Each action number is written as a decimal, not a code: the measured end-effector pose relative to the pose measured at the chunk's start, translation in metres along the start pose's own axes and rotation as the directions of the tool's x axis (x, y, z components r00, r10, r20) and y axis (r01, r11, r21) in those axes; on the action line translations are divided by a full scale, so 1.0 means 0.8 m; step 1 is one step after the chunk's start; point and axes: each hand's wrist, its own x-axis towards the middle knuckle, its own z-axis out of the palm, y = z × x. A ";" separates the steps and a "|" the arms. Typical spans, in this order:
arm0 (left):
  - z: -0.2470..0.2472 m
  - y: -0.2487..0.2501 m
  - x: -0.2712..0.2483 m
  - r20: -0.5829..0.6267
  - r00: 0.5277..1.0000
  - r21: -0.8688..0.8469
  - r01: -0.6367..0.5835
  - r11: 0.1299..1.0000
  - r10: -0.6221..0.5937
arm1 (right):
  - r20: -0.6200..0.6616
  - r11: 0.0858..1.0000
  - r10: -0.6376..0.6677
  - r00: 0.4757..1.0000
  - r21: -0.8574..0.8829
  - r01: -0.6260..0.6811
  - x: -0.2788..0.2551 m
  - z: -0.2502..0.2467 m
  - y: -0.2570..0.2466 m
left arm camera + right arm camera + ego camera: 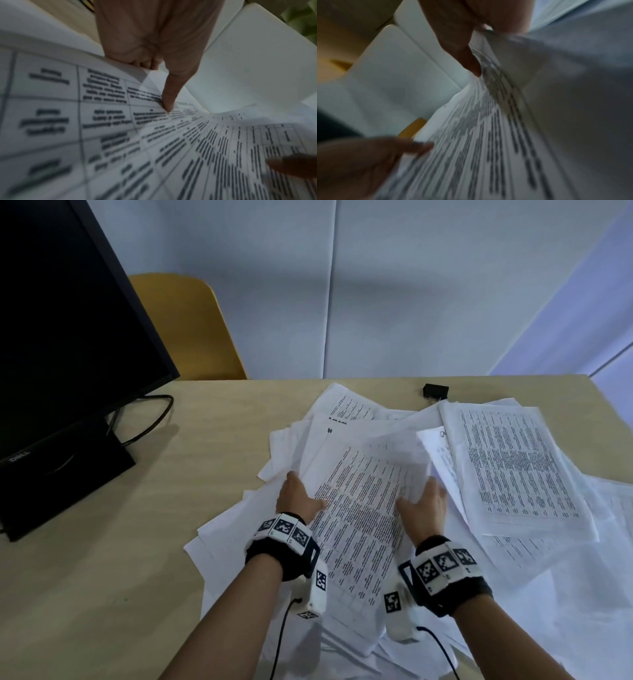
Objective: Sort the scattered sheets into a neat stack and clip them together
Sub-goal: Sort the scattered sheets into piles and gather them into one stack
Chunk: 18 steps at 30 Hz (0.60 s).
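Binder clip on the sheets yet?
No: the black binder clip lies on the desk beyond the scattered sheets, unattached.

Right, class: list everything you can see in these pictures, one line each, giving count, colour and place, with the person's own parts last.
Printed sheet: one, white with black table text, held up over the pile between both hands.
Loose sheets: many, too overlapped to count, white, scattered over the right half of the desk.
Binder clip: one, black, far edge of the desk beyond the sheets.
Desk: one, light wood.
Monitor: one, black, far left on the desk.
Chair: one, yellow, behind the desk.
Wrist bands: two, black and white.
Left hand: gripping the sheet's left edge.
Right hand: gripping its right edge.
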 end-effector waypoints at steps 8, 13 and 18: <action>-0.019 -0.023 -0.002 0.031 0.998 -0.160 -0.052 0.986 0.058 | 0.233 0.905 -0.424 0.875 0.065 0.421 -0.058 0.041 -0.024; -0.052 -0.009 -0.026 -0.146 0.970 -0.270 -0.228 0.935 0.195 | 0.069 0.977 -0.104 0.992 0.195 0.089 -0.037 0.030 -0.004; -0.109 0.031 -0.060 -0.333 0.876 -0.429 -0.470 0.772 0.349 | 0.065 0.865 -0.117 0.991 0.498 0.070 -0.014 -0.008 -0.040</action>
